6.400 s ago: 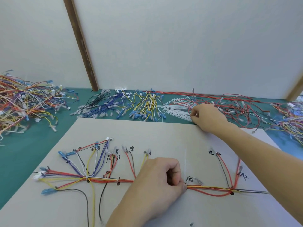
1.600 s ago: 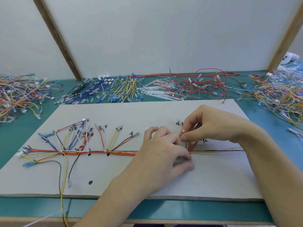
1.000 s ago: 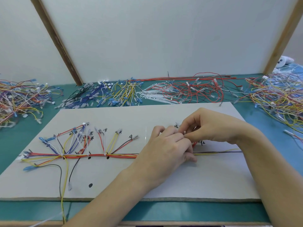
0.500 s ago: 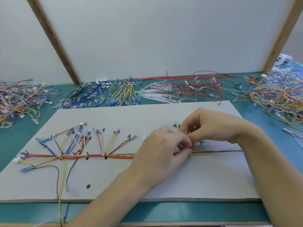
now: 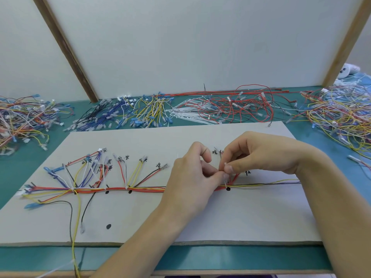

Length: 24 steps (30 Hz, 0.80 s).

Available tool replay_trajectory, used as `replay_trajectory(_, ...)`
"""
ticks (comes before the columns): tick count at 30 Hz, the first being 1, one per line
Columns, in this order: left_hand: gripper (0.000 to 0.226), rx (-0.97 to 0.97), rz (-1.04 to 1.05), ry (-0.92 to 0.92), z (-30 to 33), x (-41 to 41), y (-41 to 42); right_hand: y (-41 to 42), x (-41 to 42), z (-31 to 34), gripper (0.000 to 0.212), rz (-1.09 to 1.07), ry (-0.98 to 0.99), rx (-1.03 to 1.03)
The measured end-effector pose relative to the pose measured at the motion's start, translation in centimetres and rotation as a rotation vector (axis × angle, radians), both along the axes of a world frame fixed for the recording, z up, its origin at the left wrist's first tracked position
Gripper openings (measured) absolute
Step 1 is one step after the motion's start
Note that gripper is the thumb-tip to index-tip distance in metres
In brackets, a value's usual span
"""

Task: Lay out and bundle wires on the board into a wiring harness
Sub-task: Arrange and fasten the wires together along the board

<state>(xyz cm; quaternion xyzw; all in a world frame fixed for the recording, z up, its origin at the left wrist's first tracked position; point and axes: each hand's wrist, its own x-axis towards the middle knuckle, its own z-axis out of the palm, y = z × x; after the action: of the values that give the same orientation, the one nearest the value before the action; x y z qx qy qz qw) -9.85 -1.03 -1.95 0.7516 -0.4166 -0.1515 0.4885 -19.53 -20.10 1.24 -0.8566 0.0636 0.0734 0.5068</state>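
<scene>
Both hands at the harness (image 5: 120,190)
Left hand (image 5: 192,177) and right hand (image 5: 259,153) pinch a white tie (image 5: 225,165) together over the board (image 5: 241,217).

The left hand (image 5: 192,177) and right hand (image 5: 259,153) meet fingertip to fingertip, both pinching, forearms angled inward.

One view only, worn on the person's head, looking forward and down. It sits close above the left hand (image 5: 192,177) and right hand (image 5: 259,155), which meet just right of centre. The board (image 5: 241,217) spreads under and around the hands; its near edge lies below them. Beyond the hands, the table (image 5: 30,163) and white wall (image 5: 190,41) fill the top, bent by the wide lens.
</scene>
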Motion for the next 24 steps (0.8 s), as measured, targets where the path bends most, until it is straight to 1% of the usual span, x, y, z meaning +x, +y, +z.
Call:
replay_trajectory(5,0.048,0.002,0.004,0.003,0.1,0.0,0.1,0.3,0.2,0.0,0.009,-0.002,-0.008,-0.058)
replay_trajectory(7,0.04,0.024,-0.017,-0.008,0.1,-0.1,0.2,0.5,0.3,-0.1,0.01,-0.029,-0.012,-0.066)
replay_trajectory(11,0.019,0.068,-0.056,-0.145,0.2,-0.3,0.2,0.6,0.4,-0.3,0.014,-0.058,-0.007,-0.082)
replay_trajectory(13,0.015,0.049,-0.036,-0.12,0.2,-0.3,0.3,0.4,0.4,-0.3,0.012,-0.047,-0.005,-0.077)
replay_trajectory(15,0.013,0.037,-0.01,-0.067,0.2,-0.2,0.4,0.3,0.3,-0.4,0.008,-0.044,-0.01,-0.048)
replay_trajectory(17,0.012,0.037,-0.009,-0.047,0.1,-0.1,0.6,0.1,0.3,-0.4,0.01,-0.044,-0.012,-0.033)
replay_trajectory(21,0.016,0.055,-0.019,-0.115,0.2,0.2,0.9,0.1,0.3,-0.4,0.012,-0.041,-0.011,-0.003)
replay_trajectory(24,0.022,0.027,-0.054,-0.081,0.1,0.2,1.1,0.3,0.5,-0.4,0.013,-0.063,-0.012,0.01)
